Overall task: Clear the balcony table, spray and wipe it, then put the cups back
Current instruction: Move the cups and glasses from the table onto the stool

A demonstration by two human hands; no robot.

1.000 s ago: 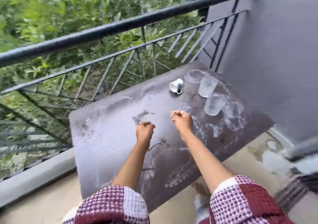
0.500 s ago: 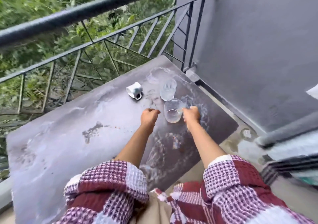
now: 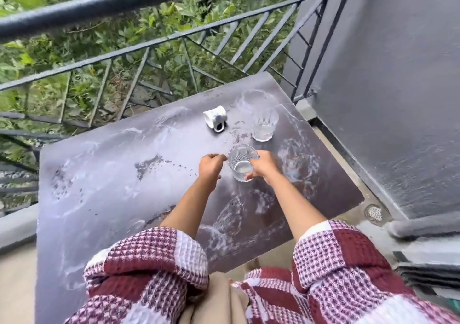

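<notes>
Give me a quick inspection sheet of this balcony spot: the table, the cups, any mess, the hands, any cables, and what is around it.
Surface: dark table, covered in whitish dried rings and smears.
Job's things: near glass upright, gripped; far glass upright, standing free near the wall-side edge; white cup lying on its side.
Clutter: dark specks mid-table; no spray bottle or cloth seen.
Grippers: right hand wrapped around the near glass; left hand curled beside it, whether it touches the glass cannot be told.
Cables: nothing seen.
Surroundings: metal railing with greenery beyond, grey wall on the right, floor drain below the table corner.
</notes>
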